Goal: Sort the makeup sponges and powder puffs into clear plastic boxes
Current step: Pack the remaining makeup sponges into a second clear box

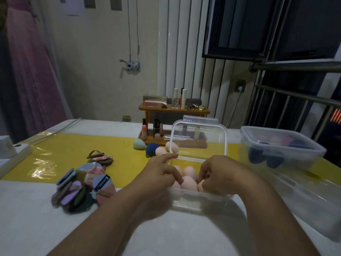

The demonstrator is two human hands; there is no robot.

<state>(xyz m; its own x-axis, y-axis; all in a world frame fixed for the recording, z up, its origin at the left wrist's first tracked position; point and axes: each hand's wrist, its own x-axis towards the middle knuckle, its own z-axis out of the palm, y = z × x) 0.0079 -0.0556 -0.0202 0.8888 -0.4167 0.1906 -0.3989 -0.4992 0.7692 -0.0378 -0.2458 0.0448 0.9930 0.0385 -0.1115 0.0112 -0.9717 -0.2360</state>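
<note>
both hands reach into an open clear box [199,197]. the right hand [219,174] curls its fingers around an orange sponge [200,185] at the box's near side. the left hand [160,172] lies on peach sponges [189,182] just beside it, index finger straight; whether it grips one, i cannot tell.

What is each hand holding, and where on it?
The right hand grips a peach sponge round one end, inside the clear box. The left hand touches the pink sponges; a grip cannot be told.

Peach sponges [189,182] in open clear box [199,195], puffs [77,189] heaped left
</note>
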